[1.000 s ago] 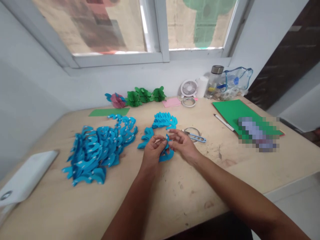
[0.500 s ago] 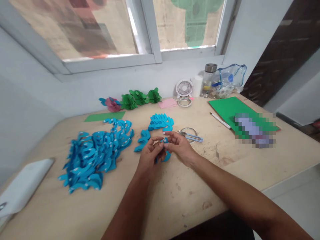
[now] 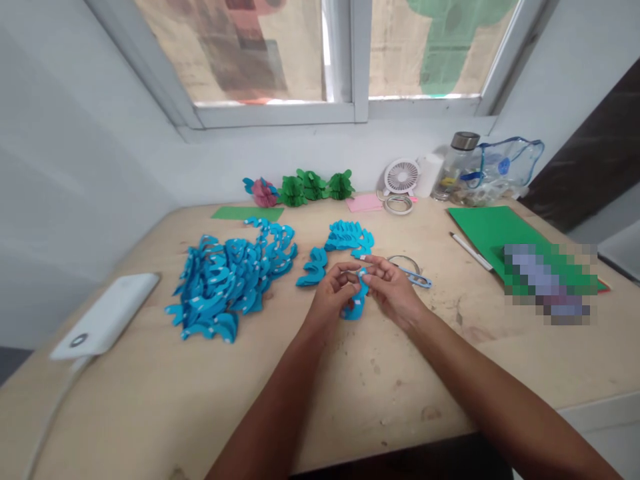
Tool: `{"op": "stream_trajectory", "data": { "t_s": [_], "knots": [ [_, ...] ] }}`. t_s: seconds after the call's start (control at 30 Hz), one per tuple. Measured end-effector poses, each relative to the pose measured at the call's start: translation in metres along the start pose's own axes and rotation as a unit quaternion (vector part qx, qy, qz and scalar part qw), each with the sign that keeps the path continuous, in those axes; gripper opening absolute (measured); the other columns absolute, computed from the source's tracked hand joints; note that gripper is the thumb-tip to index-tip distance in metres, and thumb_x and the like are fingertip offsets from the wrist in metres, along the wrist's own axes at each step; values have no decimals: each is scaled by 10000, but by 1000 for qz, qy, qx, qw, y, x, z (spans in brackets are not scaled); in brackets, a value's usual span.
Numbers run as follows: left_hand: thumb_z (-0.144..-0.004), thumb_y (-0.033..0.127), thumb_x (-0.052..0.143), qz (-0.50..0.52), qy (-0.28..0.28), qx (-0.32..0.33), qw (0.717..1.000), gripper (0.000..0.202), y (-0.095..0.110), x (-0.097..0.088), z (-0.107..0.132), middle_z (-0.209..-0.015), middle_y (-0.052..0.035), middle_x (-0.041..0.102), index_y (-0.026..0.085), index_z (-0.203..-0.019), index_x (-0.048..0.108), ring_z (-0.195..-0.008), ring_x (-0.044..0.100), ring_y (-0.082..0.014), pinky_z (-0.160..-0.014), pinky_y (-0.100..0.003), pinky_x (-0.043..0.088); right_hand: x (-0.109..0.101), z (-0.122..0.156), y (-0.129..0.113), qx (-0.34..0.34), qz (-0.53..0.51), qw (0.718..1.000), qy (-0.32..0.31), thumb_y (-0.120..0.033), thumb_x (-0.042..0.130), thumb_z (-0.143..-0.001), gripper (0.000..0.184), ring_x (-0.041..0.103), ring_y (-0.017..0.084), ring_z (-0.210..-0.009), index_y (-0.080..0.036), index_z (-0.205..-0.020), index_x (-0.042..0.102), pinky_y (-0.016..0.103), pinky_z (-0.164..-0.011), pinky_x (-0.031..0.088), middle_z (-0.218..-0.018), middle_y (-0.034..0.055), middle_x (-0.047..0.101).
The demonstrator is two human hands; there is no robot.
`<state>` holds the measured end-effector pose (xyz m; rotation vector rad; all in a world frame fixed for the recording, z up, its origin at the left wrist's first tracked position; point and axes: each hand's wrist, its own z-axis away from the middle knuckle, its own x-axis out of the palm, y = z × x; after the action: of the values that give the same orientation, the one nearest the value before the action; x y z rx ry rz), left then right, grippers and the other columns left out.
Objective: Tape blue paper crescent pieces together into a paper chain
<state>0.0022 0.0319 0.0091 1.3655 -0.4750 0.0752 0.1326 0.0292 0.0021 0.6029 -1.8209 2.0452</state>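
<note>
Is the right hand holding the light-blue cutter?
No, the light-blue cutter lies on the table beyond the right hand, whose fingertips are at a small blue piece.

Head cam, fwd/down over desk (image 3: 165,400)

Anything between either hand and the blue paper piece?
Nothing visible: the left hand and right hand are both at the blue paper piece. The blue-handled tool lies beyond the right hand, not between.
</note>
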Motion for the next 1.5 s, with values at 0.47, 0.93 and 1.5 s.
{"op": "stream_trajectory", "data": {
  "t_s": [0.47, 0.93, 1.5],
  "knots": [
    [-569, 238, 727, 37, 97, 31, 994, 368, -4, 3, -1, -629, 50, 521, 180, -906, 592, -467, 460, -48, -417, -164, 372, -5, -3, 3, -24, 43, 999, 13, -233, 732, -617, 318, 495, 64, -503, -188, -912, 623, 197, -486, 374, -666, -29, 615],
    [-563, 174, 761, 151, 112, 32, 982, 410, -10, -5, -6, -690, 31, 569, 178, -938, 594, -575, 540, -73, -501, -181, 422, 1, 2, 1, -21, 98, 995, -22, -241, 741, -606, 460, 504, 76, -536, -193, -1026, 558, 212, -520, 377, -647, -43, 607],
    [-561, 194, 762, 182, 131, 32, 974, 440, -8, -9, -8, -660, 45, 546, 180, -946, 547, -565, 536, -73, -501, -183, 402, 0, 3, 5, -26, 139, 989, -52, -260, 699, -656, 445, 519, 88, -580, -201, -1070, 547, 224, -561, 394, -683, -36, 607]
  ]
}}
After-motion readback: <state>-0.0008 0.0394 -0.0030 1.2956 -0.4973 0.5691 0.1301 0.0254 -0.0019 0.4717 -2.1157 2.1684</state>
